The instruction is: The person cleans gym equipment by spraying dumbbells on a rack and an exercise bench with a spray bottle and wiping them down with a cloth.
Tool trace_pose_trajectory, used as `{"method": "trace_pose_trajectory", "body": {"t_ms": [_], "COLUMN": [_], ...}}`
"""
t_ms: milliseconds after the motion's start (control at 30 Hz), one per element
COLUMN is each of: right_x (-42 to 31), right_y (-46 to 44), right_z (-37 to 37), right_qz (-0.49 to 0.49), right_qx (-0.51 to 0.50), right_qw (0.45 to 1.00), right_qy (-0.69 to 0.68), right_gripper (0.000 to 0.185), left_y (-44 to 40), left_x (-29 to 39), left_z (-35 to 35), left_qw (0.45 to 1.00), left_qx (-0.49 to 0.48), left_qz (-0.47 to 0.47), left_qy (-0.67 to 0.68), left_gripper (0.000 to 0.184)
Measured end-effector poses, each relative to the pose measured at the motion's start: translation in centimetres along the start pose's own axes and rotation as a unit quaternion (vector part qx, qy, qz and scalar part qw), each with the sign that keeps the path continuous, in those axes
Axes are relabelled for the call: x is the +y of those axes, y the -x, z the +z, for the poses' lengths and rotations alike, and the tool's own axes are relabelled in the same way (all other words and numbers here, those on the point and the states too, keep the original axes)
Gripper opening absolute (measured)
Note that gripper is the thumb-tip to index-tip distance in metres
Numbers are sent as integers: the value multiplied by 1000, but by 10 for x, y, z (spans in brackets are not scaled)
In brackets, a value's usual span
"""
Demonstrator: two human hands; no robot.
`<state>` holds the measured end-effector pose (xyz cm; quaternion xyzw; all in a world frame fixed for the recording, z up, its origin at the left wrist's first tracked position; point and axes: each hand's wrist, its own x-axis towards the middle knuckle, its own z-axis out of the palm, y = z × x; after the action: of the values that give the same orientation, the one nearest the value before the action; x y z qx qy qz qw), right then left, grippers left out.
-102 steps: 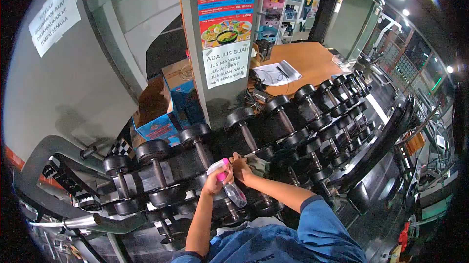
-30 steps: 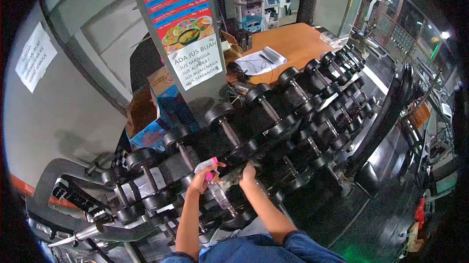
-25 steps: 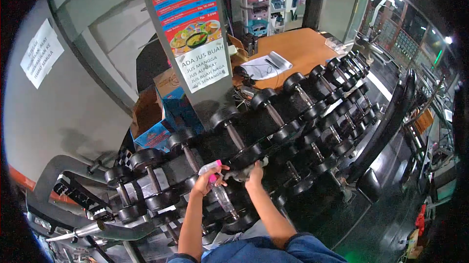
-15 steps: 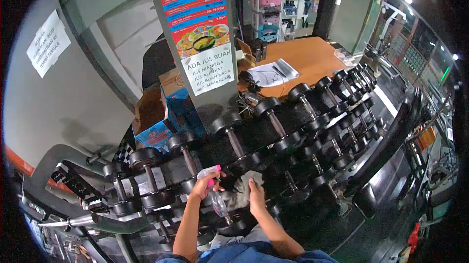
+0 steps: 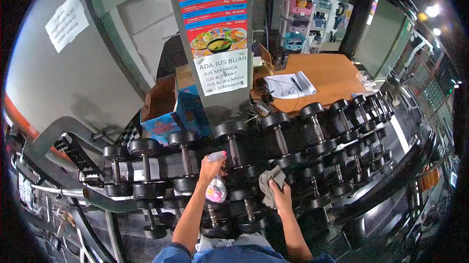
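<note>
My left hand (image 5: pixel 211 169) is wrapped round the neck of a clear spray bottle (image 5: pixel 216 189) with a pink nozzle, held upright in front of the dumbbell rack. A crumpled grey cloth (image 5: pixel 271 185) is gripped in my right hand (image 5: pixel 281 197), a short way to the right of the bottle. Close behind my left hand is a black dumbbell (image 5: pixel 234 150) on the upper tier. Below and between the hands, another dumbbell (image 5: pixel 249 209) lies on the lower tier. The cloth hangs in front of the rack, and I cannot tell whether it touches a dumbbell.
Two tiers of dumbbells curve away to the right. Behind them stand a pillar with a menu poster (image 5: pixel 215 14), an open cardboard box (image 5: pixel 161 111) and an orange-brown desk (image 5: pixel 322 65) with papers. A grey machine frame (image 5: pixel 63 131) is at left.
My right hand has moved right with the cloth, away from the bottle. The bottle, tilted before, is now more upright in my left hand. The view has shifted slightly.
</note>
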<state>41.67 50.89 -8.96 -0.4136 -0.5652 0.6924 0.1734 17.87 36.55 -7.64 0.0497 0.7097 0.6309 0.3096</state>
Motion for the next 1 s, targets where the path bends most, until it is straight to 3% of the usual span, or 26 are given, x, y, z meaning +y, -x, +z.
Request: {"method": "trace_pose_trajectory", "body": {"t_ms": [133,233,300,433,467,500,567,600,633,667,700,733,767,833,900,967,1000], "right_x": [-13,-13,-15,-22,-35,-50,-71,-81,-88,-88,-86,-81,-74,-65,-58,-59,-60], "right_y": [0,3,4,-13,-22,-32,-61,-76,-90,-105,-120,-130,-135,-139,-141,-144,-143], "right_z": [-5,-6,-3,8,18,29,51,67,83,97,112,121,126,136,129,120,118], "right_qz": [14,37,50,-54,-153,-252,-344,-402,-456,-455,-457,-454,-453,-466,-467,-504,-481], "right_qx": [17,37,32,-34,-32,-29,-66,-89,-113,-116,-161,-205,-208,-205,-223,-375,-422], "right_qw": [999,999,998,996,983,959,915,885,852,852,814,767,766,663,673,581,571], "right_qy": [-28,-13,-8,70,98,125,200,216,231,231,320,404,405,548,529,518,514], "right_gripper": [45,56,53,40,36,33,29,25,22,22,22,25,25,33,30,23,20], "left_y": [-8,-11,-9,12,16,17,17,29,30,31,32,38,32,26,26,26,26], "left_x": [4,4,9,21,21,10,-18,-6,-11,-21,-26,-18,-29,-32,-34,-32,-30], "left_z": [6,9,10,14,14,12,10,13,14,14,14,14,13,11,7,6,7], "left_qw": [999,997,996,979,972,972,934,975,975,973,970,983,984,976,987,985,993], "left_qx": [28,40,46,73,82,85,136,100,101,104,106,81,82,97,58,45,32], "left_qz": [0,8,11,21,31,30,172,29,27,42,59,16,14,100,57,79,51], "left_qy": [-38,-59,-74,-187,-218,-216,-283,-198,-196,-203,-209,-162,-161,-165,-139,-148,-100], "left_gripper": [22,24,26,31,30,30,32,41,41,46,52,62,62,61,58,56,56]}}
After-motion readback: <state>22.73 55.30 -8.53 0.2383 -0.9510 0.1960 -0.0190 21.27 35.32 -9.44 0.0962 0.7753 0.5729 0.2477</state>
